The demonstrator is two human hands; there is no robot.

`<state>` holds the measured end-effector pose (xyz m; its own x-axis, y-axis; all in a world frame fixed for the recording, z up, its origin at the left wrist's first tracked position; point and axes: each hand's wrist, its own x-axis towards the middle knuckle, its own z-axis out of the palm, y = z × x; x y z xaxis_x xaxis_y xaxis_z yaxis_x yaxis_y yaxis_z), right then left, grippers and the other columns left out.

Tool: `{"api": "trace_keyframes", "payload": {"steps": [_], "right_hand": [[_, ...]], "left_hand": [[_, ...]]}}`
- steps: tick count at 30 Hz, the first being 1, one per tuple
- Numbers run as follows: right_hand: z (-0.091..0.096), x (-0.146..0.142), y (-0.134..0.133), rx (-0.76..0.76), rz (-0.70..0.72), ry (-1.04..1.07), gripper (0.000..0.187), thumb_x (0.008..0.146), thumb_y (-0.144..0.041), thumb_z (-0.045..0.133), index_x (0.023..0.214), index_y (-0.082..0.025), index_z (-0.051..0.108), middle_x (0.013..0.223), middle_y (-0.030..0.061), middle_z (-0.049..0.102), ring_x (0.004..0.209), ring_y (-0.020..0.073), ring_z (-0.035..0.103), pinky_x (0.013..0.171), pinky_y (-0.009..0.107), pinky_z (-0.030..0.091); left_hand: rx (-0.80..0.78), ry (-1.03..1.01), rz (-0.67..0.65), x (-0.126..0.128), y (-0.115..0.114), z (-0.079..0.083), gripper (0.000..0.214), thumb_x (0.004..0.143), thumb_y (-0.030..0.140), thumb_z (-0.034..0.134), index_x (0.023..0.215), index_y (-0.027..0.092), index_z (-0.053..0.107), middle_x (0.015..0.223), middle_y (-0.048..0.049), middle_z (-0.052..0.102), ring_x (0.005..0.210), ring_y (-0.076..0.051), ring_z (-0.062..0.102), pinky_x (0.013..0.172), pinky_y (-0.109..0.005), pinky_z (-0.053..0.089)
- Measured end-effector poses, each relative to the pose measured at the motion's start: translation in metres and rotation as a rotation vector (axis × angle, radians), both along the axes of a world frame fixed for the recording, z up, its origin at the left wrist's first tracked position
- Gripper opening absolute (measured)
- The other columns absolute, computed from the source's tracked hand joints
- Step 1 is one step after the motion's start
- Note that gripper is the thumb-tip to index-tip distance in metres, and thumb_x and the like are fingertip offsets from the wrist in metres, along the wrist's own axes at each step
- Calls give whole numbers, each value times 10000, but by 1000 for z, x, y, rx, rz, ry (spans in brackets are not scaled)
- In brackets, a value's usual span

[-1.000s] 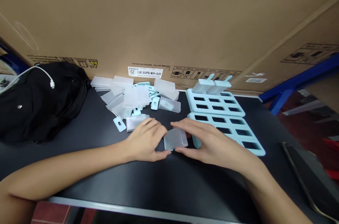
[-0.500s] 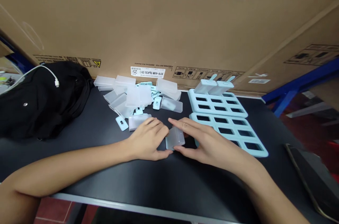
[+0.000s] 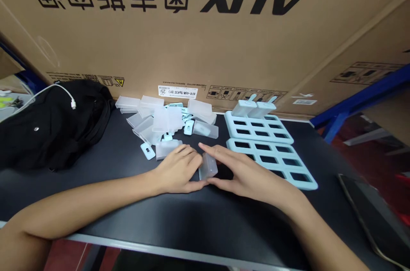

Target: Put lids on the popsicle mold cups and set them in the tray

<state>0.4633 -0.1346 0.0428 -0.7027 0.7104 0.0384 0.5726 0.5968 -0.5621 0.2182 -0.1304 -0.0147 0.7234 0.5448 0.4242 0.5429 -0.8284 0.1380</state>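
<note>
the plastic case (image 3: 209, 166) is low at the desk (image 3: 179, 219), between the left hand (image 3: 181, 168) and the right hand (image 3: 240, 168). the left grip curls on its left end, thumb along the near side; the right grip clasps it from the other end, thumb and fingers on opposite sides. whether a lid sits under the left fingers i cannot tell.

it looks like an early stage: two capped cases (image 3: 243, 109) stand in the back row of the far frame (image 3: 272, 139), the only ones seen upright in a frame. many loose cases (image 3: 168, 118) and blue lids (image 3: 147, 151) lie heaped beyond the left hand. the near frame (image 3: 301, 185) is partly hidden behind the right hand.

the most room for moving seems to be on the near side, down to the desk's front edge. the cardboard box (image 3: 192, 44) walls off the back, the bag (image 3: 64, 125) bounds the left, and the phone (image 3: 370, 217) lies at the right.
</note>
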Motion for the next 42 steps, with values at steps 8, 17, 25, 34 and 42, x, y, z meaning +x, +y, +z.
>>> {"api": "trace_keyframes", "payload": {"steps": [8, 17, 25, 34, 42], "right_hand": [[-21, 13, 29, 290, -149, -122, 720, 999, -237, 471, 1675, -266, 226, 1519, 143, 563, 1337, 315, 533, 1096, 534, 453], [-34, 4, 39, 507, -225, -305, 414, 1040, -319, 457, 1425, -196, 549, 1323, 162, 667, 1185, 331, 555, 973, 507, 443], [-35, -5, 37, 412, -191, -130, 254, 1000, -289, 553, 1239, -206, 577, 1220, 125, 626, 998, 256, 671, 808, 388, 568], [-21, -4, 33, 689, -289, 160, 207, 998, -275, 622, 1199, -235, 589, 1006, 48, 754, 857, 195, 733, 771, 310, 574], [-20, -1, 31, 727, -372, 175, 339, 984, -322, 647, 1301, -233, 570, 1148, 81, 761, 933, 221, 756, 808, 315, 583]], "left_hand": [[-5, -28, -37, -1, -1, -1, 327, 926, 470, 658, 1004, 168, 559, 1067, -112, 708, 998, -288, 649, 928, -431, 493], [21, -5, -54, -2, -1, -1, 322, 936, 461, 641, 1008, 155, 570, 1068, -115, 705, 983, -282, 637, 926, -424, 482], [43, -14, -61, -2, -2, -1, 329, 930, 446, 637, 1042, 142, 582, 1042, -108, 698, 978, -283, 628, 914, -416, 481], [35, 23, -74, -2, -2, -1, 322, 947, 458, 618, 1026, 147, 591, 1104, -129, 710, 991, -286, 637, 920, -412, 477], [33, 32, -87, -2, -2, 0, 318, 945, 451, 616, 1026, 144, 591, 1102, -133, 709, 994, -280, 640, 926, -410, 484]]}}
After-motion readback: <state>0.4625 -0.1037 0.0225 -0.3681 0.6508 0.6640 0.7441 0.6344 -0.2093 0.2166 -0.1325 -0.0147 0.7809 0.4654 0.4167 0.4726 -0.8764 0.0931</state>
